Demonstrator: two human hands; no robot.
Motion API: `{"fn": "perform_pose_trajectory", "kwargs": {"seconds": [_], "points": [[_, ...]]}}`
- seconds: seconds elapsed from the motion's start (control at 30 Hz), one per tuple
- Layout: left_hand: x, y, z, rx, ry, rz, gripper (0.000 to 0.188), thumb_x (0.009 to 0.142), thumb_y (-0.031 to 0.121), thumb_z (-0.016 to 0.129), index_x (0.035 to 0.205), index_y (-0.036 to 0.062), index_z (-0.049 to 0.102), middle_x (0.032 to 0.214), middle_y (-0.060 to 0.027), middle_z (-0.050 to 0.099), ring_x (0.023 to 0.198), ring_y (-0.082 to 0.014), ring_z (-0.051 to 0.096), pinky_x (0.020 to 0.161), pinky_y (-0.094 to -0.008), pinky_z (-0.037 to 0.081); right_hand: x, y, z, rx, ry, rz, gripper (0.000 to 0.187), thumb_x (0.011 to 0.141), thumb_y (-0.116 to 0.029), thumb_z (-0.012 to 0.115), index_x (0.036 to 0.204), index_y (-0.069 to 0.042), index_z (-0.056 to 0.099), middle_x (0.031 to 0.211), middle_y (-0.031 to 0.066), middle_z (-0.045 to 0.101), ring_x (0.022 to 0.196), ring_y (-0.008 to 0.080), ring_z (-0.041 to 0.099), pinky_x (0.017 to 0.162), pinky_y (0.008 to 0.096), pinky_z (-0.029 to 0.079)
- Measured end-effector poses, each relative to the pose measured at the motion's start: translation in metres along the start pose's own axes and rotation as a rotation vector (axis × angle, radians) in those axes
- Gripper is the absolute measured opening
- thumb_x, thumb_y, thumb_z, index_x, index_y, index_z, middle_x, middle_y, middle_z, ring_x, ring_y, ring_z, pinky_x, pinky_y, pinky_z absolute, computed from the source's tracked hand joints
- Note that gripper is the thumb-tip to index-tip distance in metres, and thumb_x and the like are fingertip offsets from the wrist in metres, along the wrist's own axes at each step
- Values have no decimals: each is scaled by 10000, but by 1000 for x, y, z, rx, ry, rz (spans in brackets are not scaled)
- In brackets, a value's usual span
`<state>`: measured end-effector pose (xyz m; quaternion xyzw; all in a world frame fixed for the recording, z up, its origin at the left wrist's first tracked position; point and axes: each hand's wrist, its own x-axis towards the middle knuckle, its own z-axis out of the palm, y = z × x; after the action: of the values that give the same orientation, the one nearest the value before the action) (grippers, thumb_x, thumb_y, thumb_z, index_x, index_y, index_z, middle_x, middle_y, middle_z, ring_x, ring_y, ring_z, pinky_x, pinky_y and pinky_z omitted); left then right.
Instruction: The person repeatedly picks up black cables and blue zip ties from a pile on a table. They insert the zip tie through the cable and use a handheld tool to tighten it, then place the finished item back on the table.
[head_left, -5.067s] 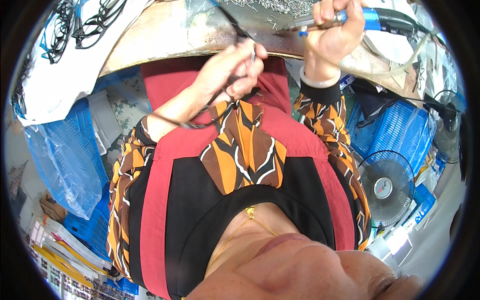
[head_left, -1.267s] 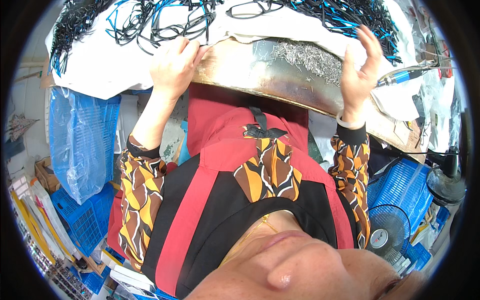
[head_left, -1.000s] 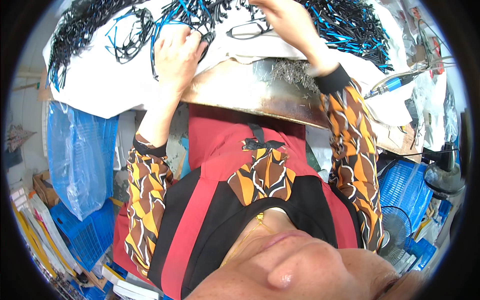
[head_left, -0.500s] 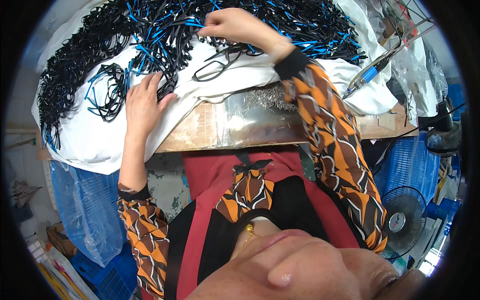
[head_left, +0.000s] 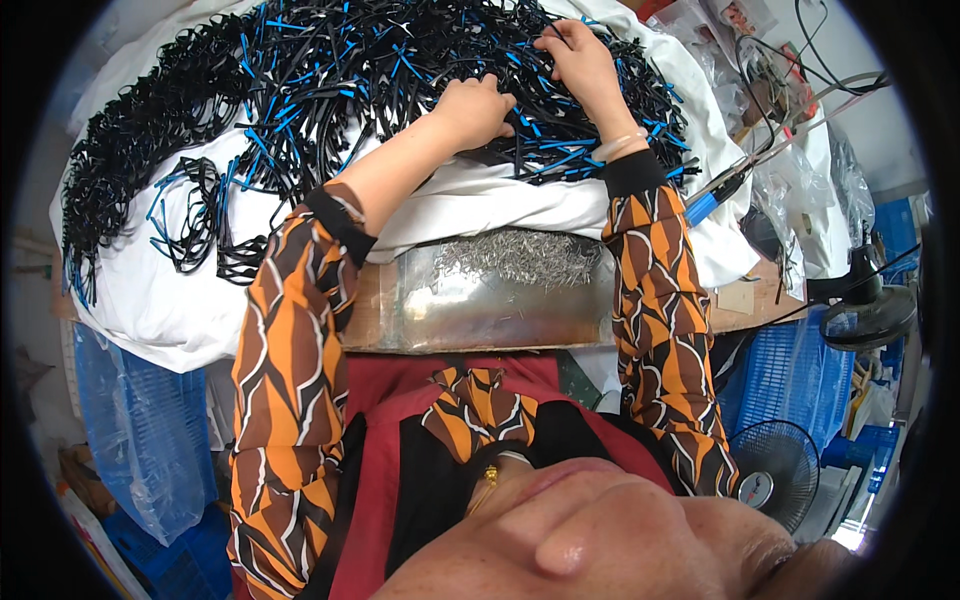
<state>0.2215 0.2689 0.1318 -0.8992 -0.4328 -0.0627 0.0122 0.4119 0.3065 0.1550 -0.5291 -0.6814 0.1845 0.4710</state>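
Observation:
A big heap of thin black and blue eyeglass frames (head_left: 330,75) covers the far part of a white cloth (head_left: 150,320). Over the heap's middle, my left hand (head_left: 475,113) is closed, its fingers bent down among the frames. What it grips is hidden. Farther back and to the right, my right hand (head_left: 585,65) is closed too, thumb and fingertips bent together at the frames. Whatever lies between those fingertips is too small to make out. A small separate cluster of frames (head_left: 195,215) lies on the cloth at the left.
Many small silver metal pins (head_left: 520,258) lie on a shiny metal sheet (head_left: 460,318) at the table's front. A blue-handled pen-shaped tool (head_left: 703,208) hangs at the right. Plastic bags (head_left: 790,190), a black fan (head_left: 785,470) and blue crates (head_left: 800,370) stand farther right.
My left hand has left the cloth at the left and reached onto the heap. My right hand has moved right and farther over it. The single pair of frames on the cloth is no longer seen there.

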Motion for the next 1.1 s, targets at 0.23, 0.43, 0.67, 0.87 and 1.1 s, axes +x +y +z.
{"fn": "perform_pose_trajectory", "kwargs": {"seconds": [0.23, 0.43, 0.67, 0.87, 1.1], "points": [[-8, -18, -8, 49, 21, 63, 171, 849, 249, 680, 962, 125, 710, 868, -111, 702, 871, -327, 687, 859, -438, 520, 41, 29, 64, -873, -266, -167, 230, 899, -138, 573, 1022, -38, 739, 999, 176, 744, 987, 363, 719, 814, 458, 589], [-1, -48, -46, -867, 101, -366, 246, 875, 319, 656, 948, 105, 751, 821, -24, 708, 735, -149, 649, 687, -321, 486, 48, 34, 42, -800, 19, -240, 189, 917, -156, 579, 970, -49, 725, 969, 189, 733, 852, 377, 728, 723, 484, 590], [31, -84, -134, -1395, 499, -174, 231, 952, 206, 552, 1026, 22, 669, 940, -113, 683, 867, -238, 638, 785, -363, 509, -1, -80, -42, 254, 343, -191, 209, 1069, -226, 495, 1056, -28, 561, 701, 29, 619, 506, 97, 517, 488, 263, 431], [-22, -50, -148, -1303, 717, -213, 227, 947, 198, 492, 1013, 7, 596, 869, -101, 640, 720, -213, 612, 702, -353, 504, -245, -128, -29, 959, -543, 273, 209, 1068, -213, 503, 1179, -41, 547, 871, 87, 690, 530, 61, 538, 488, 202, 436], [-171, 33, -86, -2110, 178, -240, 361, 1083, 333, 390, 1024, 37, 588, 672, -10, 498, 613, -165, 532, 627, -309, 482, -354, -129, -29, 722, -1154, 519, 209, 1010, -207, 625, 1122, -30, 633, 941, 42, 712, 719, 95, 634, 627, 253, 515]]}}
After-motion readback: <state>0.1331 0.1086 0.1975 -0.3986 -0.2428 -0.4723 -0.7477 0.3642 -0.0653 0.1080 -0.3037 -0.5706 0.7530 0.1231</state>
